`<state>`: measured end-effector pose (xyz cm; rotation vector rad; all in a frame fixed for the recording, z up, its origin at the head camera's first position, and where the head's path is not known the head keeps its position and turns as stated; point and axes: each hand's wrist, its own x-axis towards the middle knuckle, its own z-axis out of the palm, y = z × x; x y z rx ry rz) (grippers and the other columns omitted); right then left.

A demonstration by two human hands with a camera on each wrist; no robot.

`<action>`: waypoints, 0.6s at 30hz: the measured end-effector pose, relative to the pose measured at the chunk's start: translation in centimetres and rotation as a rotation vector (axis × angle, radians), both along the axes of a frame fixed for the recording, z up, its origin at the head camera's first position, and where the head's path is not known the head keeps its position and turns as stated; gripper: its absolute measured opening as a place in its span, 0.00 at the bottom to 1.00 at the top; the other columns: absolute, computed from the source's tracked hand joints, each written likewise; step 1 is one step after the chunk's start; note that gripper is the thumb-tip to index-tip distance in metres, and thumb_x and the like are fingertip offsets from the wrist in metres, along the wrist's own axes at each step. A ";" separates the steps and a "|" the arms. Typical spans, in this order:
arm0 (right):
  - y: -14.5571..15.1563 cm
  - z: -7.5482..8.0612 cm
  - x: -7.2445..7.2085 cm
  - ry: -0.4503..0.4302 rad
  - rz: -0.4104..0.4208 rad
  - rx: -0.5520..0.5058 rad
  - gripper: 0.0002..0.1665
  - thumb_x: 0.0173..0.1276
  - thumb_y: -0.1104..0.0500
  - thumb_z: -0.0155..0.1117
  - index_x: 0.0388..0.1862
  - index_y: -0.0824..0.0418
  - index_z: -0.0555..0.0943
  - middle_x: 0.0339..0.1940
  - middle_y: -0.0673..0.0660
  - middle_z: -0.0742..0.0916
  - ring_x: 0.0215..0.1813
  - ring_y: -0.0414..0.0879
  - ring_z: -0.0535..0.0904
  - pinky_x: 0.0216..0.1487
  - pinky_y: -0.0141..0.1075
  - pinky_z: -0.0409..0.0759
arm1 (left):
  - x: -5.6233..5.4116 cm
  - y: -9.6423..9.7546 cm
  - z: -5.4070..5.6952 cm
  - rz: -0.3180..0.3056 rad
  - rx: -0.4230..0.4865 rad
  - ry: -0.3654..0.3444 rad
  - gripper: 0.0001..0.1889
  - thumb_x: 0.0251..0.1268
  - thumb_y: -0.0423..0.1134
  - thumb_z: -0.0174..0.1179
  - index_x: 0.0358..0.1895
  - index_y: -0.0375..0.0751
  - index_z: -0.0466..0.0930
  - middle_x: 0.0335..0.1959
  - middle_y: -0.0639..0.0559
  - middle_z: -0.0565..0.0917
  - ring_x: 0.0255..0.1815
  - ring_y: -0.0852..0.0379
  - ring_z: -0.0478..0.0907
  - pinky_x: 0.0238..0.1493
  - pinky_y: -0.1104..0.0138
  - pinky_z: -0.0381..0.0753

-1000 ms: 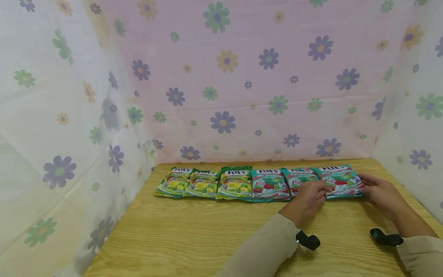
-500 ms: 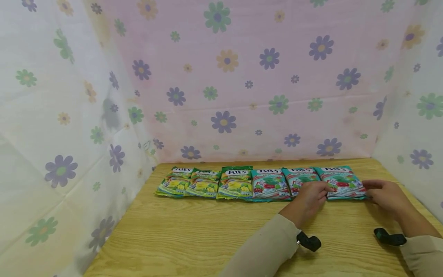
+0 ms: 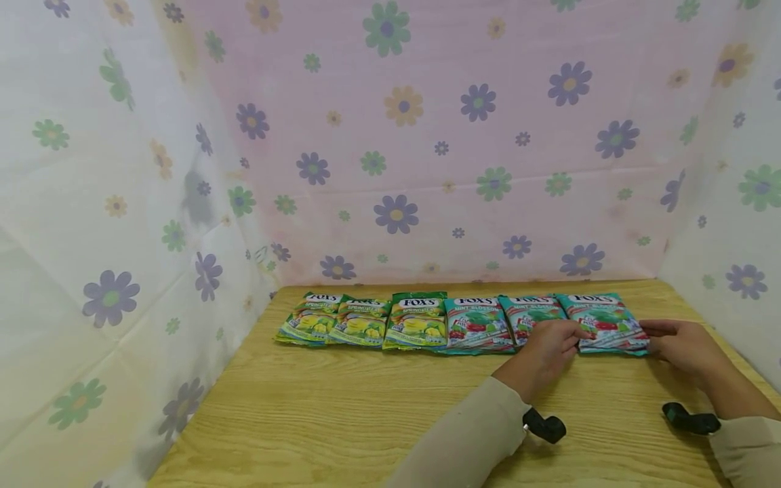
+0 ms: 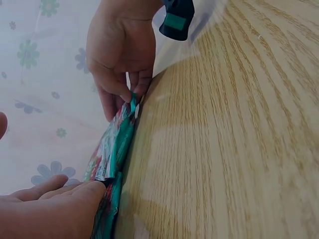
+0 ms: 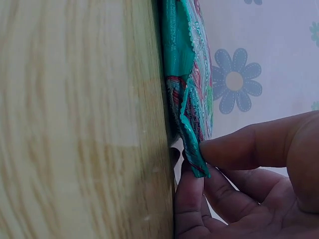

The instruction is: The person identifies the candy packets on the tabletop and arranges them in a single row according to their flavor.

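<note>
At the right end of a row of candy bags lies a teal mint candy bag [image 3: 604, 317], printed with red fruit. My left hand [image 3: 547, 352] holds its left edge, fingers bent and fingertips on the wrapper. On the opposite side, my right hand [image 3: 686, 349] pinches the bag's right corner between thumb and fingers. The right wrist view shows the thumb [image 5: 239, 147] over the crimped teal edge [image 5: 192, 144], with fingers beneath it. In the left wrist view the bag [image 4: 117, 137] lies low along the table, between the left fingers and the right hand [image 4: 122, 55].
Two more teal mint bags [image 3: 477, 322] continue the row to the left, one partly hidden by my left hand. Several green and yellow candy bags [image 3: 416, 322] lie beyond them. The wooden table [image 3: 342, 420] meets flowered cloth walls [image 3: 445, 203] at the back and sides.
The rightmost mint bag's right side has come down, so it now lies flatter. My right hand has shifted slightly right and down with it; my left hand stays nearly in place.
</note>
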<state>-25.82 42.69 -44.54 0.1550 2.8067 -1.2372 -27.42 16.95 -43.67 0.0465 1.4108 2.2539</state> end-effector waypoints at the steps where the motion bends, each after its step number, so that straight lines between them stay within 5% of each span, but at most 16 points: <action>1: 0.0 0.0 0.0 -0.001 0.000 -0.002 0.36 0.74 0.63 0.54 0.76 0.79 0.63 0.72 0.84 0.67 0.40 0.28 0.73 0.36 0.34 0.78 | 0.0 0.0 0.0 0.002 0.002 0.000 0.20 0.64 0.27 0.61 0.59 0.26 0.82 0.77 0.36 0.69 0.78 0.36 0.66 0.79 0.43 0.62; 4: 0.1 0.0 0.0 -0.003 -0.001 -0.002 0.35 0.75 0.62 0.54 0.76 0.79 0.63 0.72 0.84 0.67 0.40 0.28 0.74 0.35 0.35 0.78 | 0.0 0.1 0.0 -0.002 0.014 0.009 0.22 0.63 0.26 0.60 0.62 0.26 0.79 0.76 0.35 0.69 0.78 0.35 0.65 0.79 0.42 0.60; 12: 0.3 0.2 0.0 -0.020 -0.024 -0.043 0.36 0.77 0.59 0.55 0.75 0.81 0.63 0.70 0.84 0.70 0.38 0.21 0.73 0.38 0.31 0.84 | -0.4 -1.4 0.9 -0.056 -0.073 0.074 0.13 0.67 0.28 0.59 0.49 0.22 0.84 0.78 0.40 0.68 0.79 0.38 0.64 0.78 0.45 0.65; 15: 0.2 0.3 0.2 -0.013 -0.029 -0.046 0.37 0.81 0.53 0.51 0.75 0.81 0.63 0.71 0.84 0.68 0.37 0.20 0.74 0.39 0.32 0.85 | -1.0 -3.8 1.5 -0.109 -0.211 0.175 0.14 0.70 0.33 0.60 0.49 0.25 0.87 0.76 0.47 0.73 0.78 0.44 0.67 0.75 0.48 0.70; 18: -0.3 0.8 0.6 0.016 -0.015 -0.006 0.38 0.83 0.49 0.48 0.76 0.80 0.62 0.73 0.84 0.65 0.47 0.41 0.82 0.43 0.42 0.86 | -1.6 -7.3 2.2 -0.194 -0.389 0.300 0.17 0.72 0.39 0.62 0.58 0.34 0.86 0.73 0.53 0.76 0.74 0.50 0.73 0.73 0.50 0.74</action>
